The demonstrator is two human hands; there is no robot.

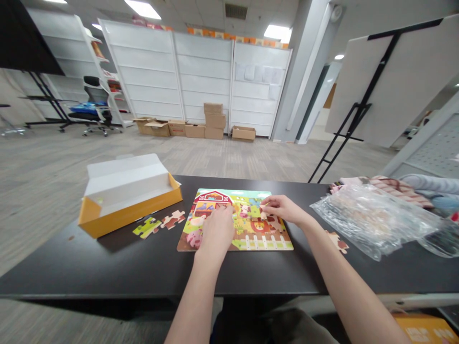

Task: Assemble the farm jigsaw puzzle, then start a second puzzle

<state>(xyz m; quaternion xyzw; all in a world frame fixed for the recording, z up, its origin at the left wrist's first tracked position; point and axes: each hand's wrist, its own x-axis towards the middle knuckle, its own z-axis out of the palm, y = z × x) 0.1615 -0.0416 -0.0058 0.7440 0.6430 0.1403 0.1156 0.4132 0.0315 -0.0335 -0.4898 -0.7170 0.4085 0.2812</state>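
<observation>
A farm-picture jigsaw puzzle board [251, 243], with a red barn, animals and a white fence, lies flat on the black table. My left hand [218, 228] rests over its left-centre part, back of the hand up; the fingers point down and away, so their grip is hidden. At the board's upper right, my right hand [285, 209] pinches a small puzzle piece [264, 213] between thumb and fingers, low over the picture. Loose pieces lie beside the board: a green piece [147, 227] and a brown-and-white piece [172, 219] on the left, another brown-and-white piece [337, 241] by my right forearm.
An open yellow box [131, 212] with a white inside stands at the table's left. Clear plastic bags [376, 217] and folded striped cloth [398, 188] crowd the right side. Beyond the table are cardboard boxes [215, 122], white shelving [204, 76] and an easel board [390, 81].
</observation>
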